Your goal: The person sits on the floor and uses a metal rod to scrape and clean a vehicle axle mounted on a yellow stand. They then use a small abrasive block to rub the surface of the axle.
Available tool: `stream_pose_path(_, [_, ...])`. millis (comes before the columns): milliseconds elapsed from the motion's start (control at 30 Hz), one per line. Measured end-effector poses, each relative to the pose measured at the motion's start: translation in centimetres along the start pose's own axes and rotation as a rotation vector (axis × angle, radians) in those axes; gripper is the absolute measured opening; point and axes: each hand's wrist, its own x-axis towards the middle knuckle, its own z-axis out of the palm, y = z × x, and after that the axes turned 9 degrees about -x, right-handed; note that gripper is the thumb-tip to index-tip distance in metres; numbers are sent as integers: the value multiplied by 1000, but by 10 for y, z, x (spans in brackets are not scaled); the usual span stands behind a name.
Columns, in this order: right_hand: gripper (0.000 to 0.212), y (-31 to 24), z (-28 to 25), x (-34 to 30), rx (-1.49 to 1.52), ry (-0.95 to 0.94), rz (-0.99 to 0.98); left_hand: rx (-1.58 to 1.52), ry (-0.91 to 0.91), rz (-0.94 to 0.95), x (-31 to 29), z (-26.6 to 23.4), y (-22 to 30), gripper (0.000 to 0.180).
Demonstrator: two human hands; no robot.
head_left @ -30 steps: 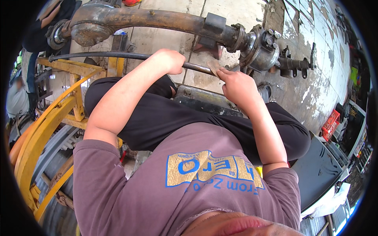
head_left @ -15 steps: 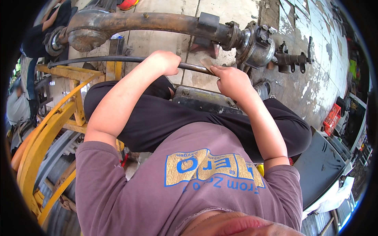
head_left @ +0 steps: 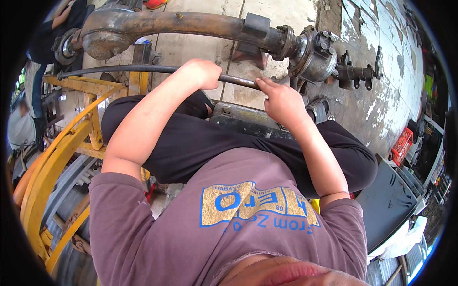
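A long dark metal rod (head_left: 129,70) lies crosswise in front of me, its left part over a yellow metal frame (head_left: 85,86). My left hand (head_left: 204,74) is closed round the rod near its middle. Toward the rod's right end, my right hand (head_left: 282,99) is closed, with thumb and fingers pinching a small tan sheet (head_left: 254,74) against it. The sheet is blurred and resembles sandpaper. Beyond the rod rests a rusty axle housing (head_left: 200,25), with a bolted hub (head_left: 312,58) at its right end. The fingers of my left hand are mostly hidden.
A dark, worn case (head_left: 248,119) lies between my legs. Farther right are a red crate (head_left: 402,145) and a grey metal cabinet (head_left: 386,200). At the far left, a person in dark clothes (head_left: 71,24) sits near the axle. Worn tiles (head_left: 381,90) cover the floor.
My right hand has shifted slightly right and down along the rod, and less of the tan sheet shows. My left hand keeps its hold with hardly any movement.
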Motion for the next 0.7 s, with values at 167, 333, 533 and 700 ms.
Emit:
stream_pose_path(167, [63,-1,-1,3,-60,-17,-29,-20,-23,12,-2,-1,0,35])
stream_pose_path(333, [66,-7,-2,-1,-97,-16,-60,-34,-28,7,0,0,-1,34])
stream_pose_path(533, [63,-8,7,2,-164,64,-136,-36,-25,-2,-3,-1,1,33])
stream_pose_path(700, [58,-16,16,14,-168,169,-128,-38,-53,-19,-2,-6,2,32])
